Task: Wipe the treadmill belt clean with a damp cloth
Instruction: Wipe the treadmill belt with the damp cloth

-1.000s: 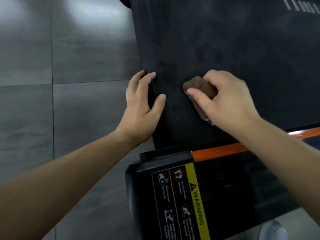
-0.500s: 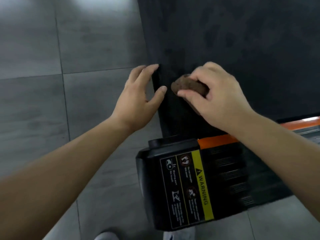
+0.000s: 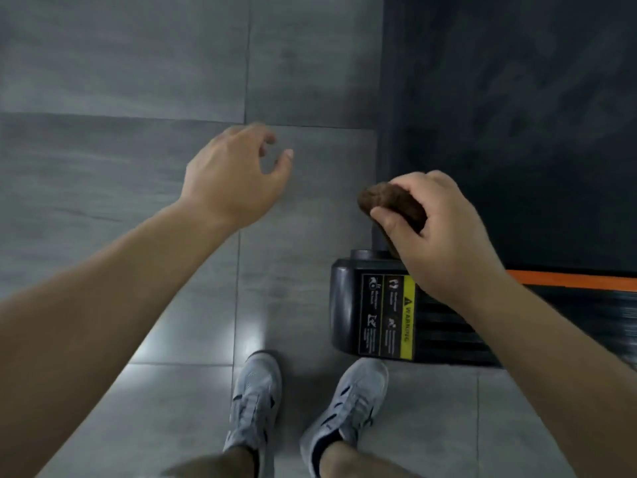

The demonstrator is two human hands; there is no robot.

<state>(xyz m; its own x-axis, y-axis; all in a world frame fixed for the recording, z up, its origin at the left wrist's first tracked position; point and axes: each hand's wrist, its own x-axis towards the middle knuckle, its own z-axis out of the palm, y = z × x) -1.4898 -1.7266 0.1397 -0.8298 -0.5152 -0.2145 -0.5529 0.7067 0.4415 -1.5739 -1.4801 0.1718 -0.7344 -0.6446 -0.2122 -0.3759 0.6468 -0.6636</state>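
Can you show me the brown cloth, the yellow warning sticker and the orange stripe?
brown cloth [image 3: 381,198]: head view, on its bunched end that sticks out.
yellow warning sticker [image 3: 407,315]: head view, on the yellow strip with the word WARNING.
orange stripe [image 3: 568,280]: head view, on its middle.

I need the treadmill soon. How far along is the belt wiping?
Done: unclear; the black treadmill belt shows mottled patches, possibly wipe marks. In hand: the right hand has a wadded brown cloth in its grip at the belt's near corner, seemingly clear of it; the left hand hangs empty above the grey floor tiles. Left: the belt runs out of view; probably more wiping.
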